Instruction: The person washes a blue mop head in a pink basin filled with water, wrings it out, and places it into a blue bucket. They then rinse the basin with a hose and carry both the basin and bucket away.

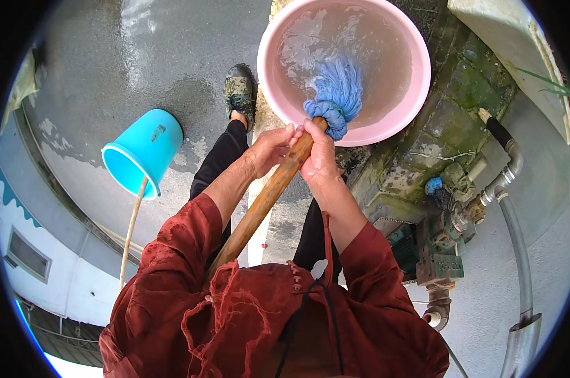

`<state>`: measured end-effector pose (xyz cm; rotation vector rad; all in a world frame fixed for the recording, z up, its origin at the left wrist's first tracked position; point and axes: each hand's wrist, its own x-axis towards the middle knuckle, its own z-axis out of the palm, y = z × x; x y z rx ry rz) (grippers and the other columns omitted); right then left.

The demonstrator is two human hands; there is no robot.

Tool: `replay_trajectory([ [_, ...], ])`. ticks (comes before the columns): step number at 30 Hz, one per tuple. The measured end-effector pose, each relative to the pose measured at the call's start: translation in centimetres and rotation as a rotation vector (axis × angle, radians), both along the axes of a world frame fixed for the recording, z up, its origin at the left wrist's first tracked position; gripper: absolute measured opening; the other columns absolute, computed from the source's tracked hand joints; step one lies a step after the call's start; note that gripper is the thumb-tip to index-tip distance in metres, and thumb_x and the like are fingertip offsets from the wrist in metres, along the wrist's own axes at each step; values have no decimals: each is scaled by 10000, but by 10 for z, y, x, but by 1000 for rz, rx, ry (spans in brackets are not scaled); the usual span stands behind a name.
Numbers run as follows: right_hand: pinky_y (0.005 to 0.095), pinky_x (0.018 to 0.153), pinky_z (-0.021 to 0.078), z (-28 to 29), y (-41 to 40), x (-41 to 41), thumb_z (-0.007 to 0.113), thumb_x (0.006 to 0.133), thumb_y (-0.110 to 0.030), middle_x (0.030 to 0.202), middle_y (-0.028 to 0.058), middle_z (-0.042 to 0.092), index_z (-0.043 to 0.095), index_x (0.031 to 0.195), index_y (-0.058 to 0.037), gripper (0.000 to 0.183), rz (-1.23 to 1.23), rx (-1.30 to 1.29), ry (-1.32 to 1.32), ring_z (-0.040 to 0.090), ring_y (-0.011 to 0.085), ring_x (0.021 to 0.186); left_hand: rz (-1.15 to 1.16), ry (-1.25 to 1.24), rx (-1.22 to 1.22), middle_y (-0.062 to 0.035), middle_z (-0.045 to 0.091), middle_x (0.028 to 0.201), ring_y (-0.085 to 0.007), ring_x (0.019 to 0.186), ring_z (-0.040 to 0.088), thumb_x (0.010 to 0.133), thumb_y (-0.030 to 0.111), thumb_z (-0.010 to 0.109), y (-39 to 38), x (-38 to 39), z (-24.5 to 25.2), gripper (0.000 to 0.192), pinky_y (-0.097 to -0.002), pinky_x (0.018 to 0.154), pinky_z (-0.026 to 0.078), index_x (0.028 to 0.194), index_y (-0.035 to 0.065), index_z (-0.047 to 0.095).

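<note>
A mop with a wooden handle (270, 193) slants from my waist up to the pink plastic basin (265, 75). Its blue strand head (339, 85) hangs over the near rim, with the loose strands in the basin's murky water (384, 56). My right hand (320, 158) grips the handle just below the knotted blue bundle; the skin looks wet. On the handle's left side is my left hand (270, 149), its fingers curled against the wood and partly hidden behind it. The left fingertips come close to my right thumb.
On the left, a bright blue bucket (145, 146) lies tipped, with a thin wooden stick (133, 231) at its mouth. A pump (436, 255) with metal pipes (516, 255) stands at the right by a wall. Mossy slabs (474, 85) border the wet pavement (181, 47).
</note>
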<state>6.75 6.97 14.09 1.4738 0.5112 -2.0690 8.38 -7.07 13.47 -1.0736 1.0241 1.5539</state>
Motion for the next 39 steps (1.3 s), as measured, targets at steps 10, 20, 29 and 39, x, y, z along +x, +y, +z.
replay_trajectory([
  [10,437,891,460,104,-15,51,573,879,-141,923,58,552,477,1087,-120,229,-222,-461,69,567,184,911,577,-246,913,-338,447,1271,-419,1183,480,660,768,544,68,-15,-11,1051,-593,926,437,1376,27,343],
  [20,464,977,436,-23,86,85,567,886,-451,1314,188,494,324,1380,-16,702,-121,-370,-63,514,303,1193,493,-180,639,-261,557,1190,-316,1013,609,748,349,661,57,-40,10,741,-380,870,517,1319,-44,401],
  [29,496,1133,205,-74,4,-19,465,824,-685,1447,210,298,200,1439,-56,918,-461,-498,63,256,345,1369,621,-332,474,-216,577,1181,-335,1010,602,731,234,688,57,-25,7,658,-417,952,471,1270,-61,452],
  [39,359,788,553,-58,84,-79,663,753,-247,1027,144,642,525,1175,45,531,306,-34,88,655,232,850,239,-240,425,-150,633,1051,-254,940,621,628,92,724,60,-49,22,588,-365,908,474,1175,-31,547],
])
